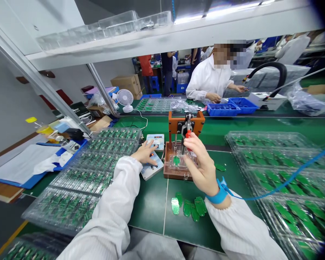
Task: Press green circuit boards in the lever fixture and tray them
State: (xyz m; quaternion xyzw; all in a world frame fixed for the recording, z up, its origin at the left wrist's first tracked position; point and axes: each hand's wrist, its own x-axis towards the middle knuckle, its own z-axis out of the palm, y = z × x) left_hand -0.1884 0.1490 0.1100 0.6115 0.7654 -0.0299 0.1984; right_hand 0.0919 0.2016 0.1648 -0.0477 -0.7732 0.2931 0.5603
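Observation:
My left hand (145, 153) lies with fingers spread over two small white electronic boxes with lit displays, touching the rear box (159, 137) and the front box (155, 168). My right hand (203, 164), with a blue wrist strap (218, 193), has its fingers curled at the red handle (188, 135) of a toggle clamp. That clamp is mounted on an orange-and-brown test fixture (176, 174). A green circuit board (176, 160) sits in the fixture under a clear plate. Several loose green boards (195, 209) lie on the table in front, and another board (220, 167) lies right of the fixture.
Clear trays of boards (78, 173) stand at my left, and more trays (284, 177) at my right. A blue cord (295, 177) crosses the right side. An overhead shelf (151, 39) spans above. Opposite, a person in white (206, 79) works near blue bins (223, 110).

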